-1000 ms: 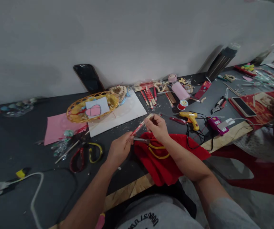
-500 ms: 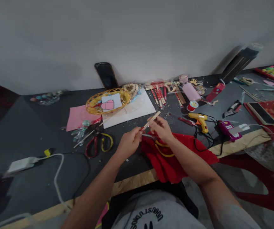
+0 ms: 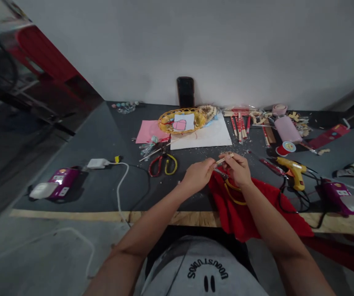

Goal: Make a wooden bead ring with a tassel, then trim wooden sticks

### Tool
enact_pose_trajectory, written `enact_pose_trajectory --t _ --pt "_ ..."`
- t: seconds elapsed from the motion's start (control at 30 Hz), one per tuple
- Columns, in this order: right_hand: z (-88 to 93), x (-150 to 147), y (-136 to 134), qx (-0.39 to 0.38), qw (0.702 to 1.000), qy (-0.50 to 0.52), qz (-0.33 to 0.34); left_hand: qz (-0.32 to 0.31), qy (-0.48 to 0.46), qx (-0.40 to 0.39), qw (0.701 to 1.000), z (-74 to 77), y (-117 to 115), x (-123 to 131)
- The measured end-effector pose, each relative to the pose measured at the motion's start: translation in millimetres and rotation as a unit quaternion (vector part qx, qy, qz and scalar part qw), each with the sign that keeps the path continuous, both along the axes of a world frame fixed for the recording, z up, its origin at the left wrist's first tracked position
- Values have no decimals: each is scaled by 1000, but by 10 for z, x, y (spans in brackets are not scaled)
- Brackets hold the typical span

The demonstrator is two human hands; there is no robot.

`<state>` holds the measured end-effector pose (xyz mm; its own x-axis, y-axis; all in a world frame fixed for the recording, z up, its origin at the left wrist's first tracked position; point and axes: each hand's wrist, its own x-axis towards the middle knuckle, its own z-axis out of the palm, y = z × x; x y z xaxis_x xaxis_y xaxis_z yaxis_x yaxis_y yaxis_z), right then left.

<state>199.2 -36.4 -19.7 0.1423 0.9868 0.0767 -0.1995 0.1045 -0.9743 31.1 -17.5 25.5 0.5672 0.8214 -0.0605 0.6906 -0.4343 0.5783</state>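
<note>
Both hands meet above the front of the dark table, around a short pale wooden chopstick (image 3: pixel 225 158). My left hand (image 3: pixel 198 176) pinches its lower left end, and the fingers of my right hand (image 3: pixel 237 169) close around the upper right end. Fingers hide part of the stick. Just below the hands lies a red cloth (image 3: pixel 237 222), with a yellow-handled tool (image 3: pixel 234 198) on it, its head partly covered by my right hand. Left of my left hand rest pliers (image 3: pixel 164 162) with one red and one yellow handle.
Behind are a yellow basket (image 3: pixel 164 128), white sheet (image 3: pixel 201 141), upright phone (image 3: pixel 185 91) and red-wrapped chopsticks (image 3: pixel 239 126). Rightward lie a red thread spool (image 3: pixel 284 149), yellow glue gun (image 3: pixel 292 170) and purple power block (image 3: pixel 343 197). A white cable (image 3: pixel 121 193) crosses the left front edge.
The view has swung left, so the table's things appear farther right. My hands are closer together, and less of the stick shows between and above the fingers.
</note>
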Motion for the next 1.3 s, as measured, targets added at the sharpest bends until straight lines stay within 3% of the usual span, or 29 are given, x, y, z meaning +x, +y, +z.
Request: enact_pose_trajectory --t 0.23,0.33,0.47,0.7,0.77,0.9,1.0,1.07,1.13,1.2,1.27,1.3 --pt "0 34 35 -32 999 19 10 4 20 -10 1000 -3 5 21" --pt "17 67 60 -31 1000 3 4 2 -27 -12 1000 -3 92 -51" --pt "17 106 89 -13 998 28 -56 48 -97 25 994 73 254 -258" --pt "14 35 66 -22 999 11 -21 -10 -56 -14 998 39 191 -264" --pt "45 85 102 -20 996 54 -68 -1 -47 -28 998 -11 168 -297" --pt "154 380 206 16 965 120 -233 59 -71 -45 995 -108 237 -525" --pt "208 615 226 31 951 76 -299 152 -188 -127 962 -139 298 -645" --pt "216 694 203 -12 971 -13 -240 179 -294 -222 912 -129 305 -634" --pt "225 700 165 -62 978 -156 -126 173 -377 -290 862 -107 290 -561" --pt "259 637 118 -60 945 -308 -88 165 -427 -309 834 -87 263 -453" --pt "321 502 63 -18 906 -400 -138 173 -456 -294 822 -71 231 -330" --pt "353 406 30 3 900 -405 -161 179 -466 -280 820 -64 213 -267"
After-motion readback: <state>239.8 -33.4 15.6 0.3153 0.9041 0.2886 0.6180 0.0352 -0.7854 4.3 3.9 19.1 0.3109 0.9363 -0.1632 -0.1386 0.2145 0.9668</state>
